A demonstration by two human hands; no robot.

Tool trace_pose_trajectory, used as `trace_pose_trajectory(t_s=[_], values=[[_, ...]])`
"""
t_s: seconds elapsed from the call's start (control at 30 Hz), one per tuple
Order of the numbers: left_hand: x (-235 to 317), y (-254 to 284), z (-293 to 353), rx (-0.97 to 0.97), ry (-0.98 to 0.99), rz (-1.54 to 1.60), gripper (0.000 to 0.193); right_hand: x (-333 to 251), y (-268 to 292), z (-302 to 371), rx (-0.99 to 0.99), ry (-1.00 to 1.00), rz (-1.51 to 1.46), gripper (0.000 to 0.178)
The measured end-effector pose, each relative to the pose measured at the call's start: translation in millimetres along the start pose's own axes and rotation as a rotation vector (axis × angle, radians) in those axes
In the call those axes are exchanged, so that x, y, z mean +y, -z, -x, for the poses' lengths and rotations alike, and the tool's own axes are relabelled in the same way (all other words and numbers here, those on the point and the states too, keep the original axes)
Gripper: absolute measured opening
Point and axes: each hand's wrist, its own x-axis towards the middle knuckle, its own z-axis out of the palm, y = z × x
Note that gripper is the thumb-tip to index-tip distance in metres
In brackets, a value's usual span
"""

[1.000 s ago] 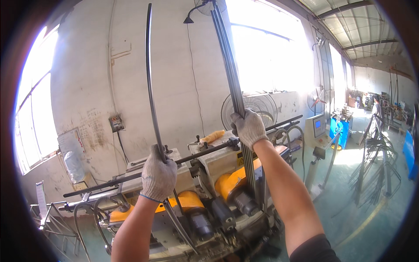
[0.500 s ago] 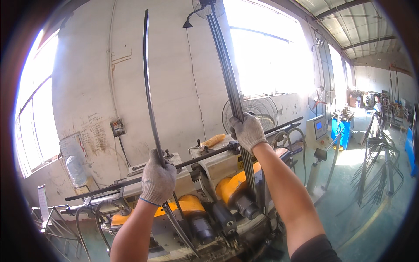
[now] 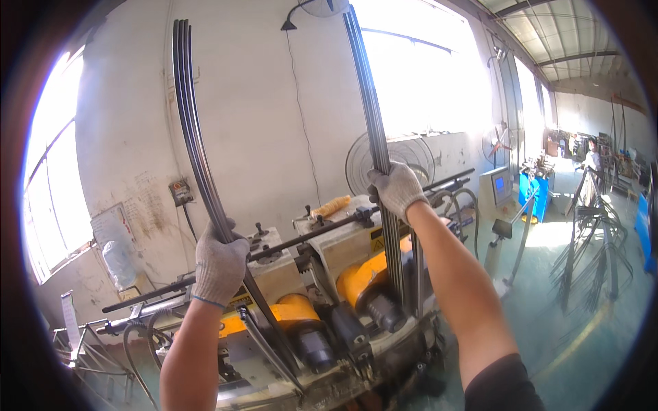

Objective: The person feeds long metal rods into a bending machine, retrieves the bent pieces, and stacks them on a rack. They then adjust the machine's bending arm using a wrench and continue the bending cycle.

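My left hand (image 3: 221, 266), in a pale knitted work glove, is closed around a side-by-side set of long dark metal tubes (image 3: 193, 130). They lean up and to the left, and their lower part reaches down in front of the machine. My right hand (image 3: 397, 190), gloved alike, is wrapped around a second bundle of metal tubes (image 3: 369, 96). This one leans slightly left at the top, and its lower end runs down beside a yellow cover (image 3: 363, 274). Behind both hands a dark bar (image 3: 322, 235) crosses the machine. The lower ends are hard to make out.
The machine has black cylinders (image 3: 317, 351), and a rolled yellowish cloth-like thing (image 3: 332, 207) lies on top. A round fan (image 3: 353, 164) stands behind. To the right are a control box (image 3: 499, 186), a rack of dark rods (image 3: 595, 236) and a distant person (image 3: 591, 157).
My left hand has moved left and slightly down with its tubes, which have turned so several show side by side. My right hand has shifted slightly right and up with its bundle.
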Motion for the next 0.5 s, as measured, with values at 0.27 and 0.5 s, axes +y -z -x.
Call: trace_pose_trajectory(t_s=[0.27, 0.5], values=[[-2.9, 13.9, 16.8, -0.189, 0.034, -0.013, 0.052, 23.1, 8.6, 51.0, 0.169, 0.196, 0.383, 0.055], [-10.6, 19.6, 17.0, -0.203, 0.021, -0.174, 0.053, 151.6, -32.1, 234.3, 0.562, 0.218, -0.409, 0.019]])
